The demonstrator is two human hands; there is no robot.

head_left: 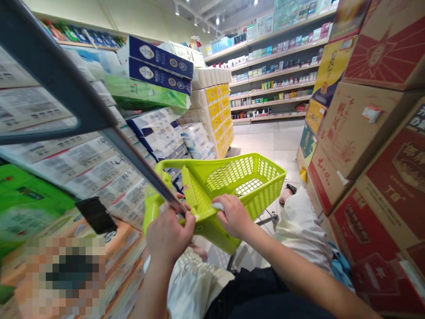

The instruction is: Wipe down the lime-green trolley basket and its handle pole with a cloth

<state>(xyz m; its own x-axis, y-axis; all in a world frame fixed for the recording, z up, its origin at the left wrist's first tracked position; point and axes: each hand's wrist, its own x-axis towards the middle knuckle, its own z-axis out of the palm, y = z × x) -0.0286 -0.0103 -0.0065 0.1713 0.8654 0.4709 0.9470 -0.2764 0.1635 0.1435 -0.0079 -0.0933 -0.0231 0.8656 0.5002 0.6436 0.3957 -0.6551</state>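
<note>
A lime-green plastic shopping basket (244, 181) on a wheeled metal frame stands in front of me, tilted in the picture. My left hand (169, 235) is curled around the basket's near edge. My right hand (234, 216) rests on the same edge further right, its fingers closed over the rim. A small white item (217, 206) shows under my right fingers, though what it is stays hidden. Nothing else appears in either hand.
Stacked packs of tissue paper (156, 137) tower along the left, and printed cardboard cartons (372, 146) along the right. A dark metal rail (76, 93) crosses the upper left. Stocked wall shelves (272, 75) stand beyond a tiled floor (262, 141).
</note>
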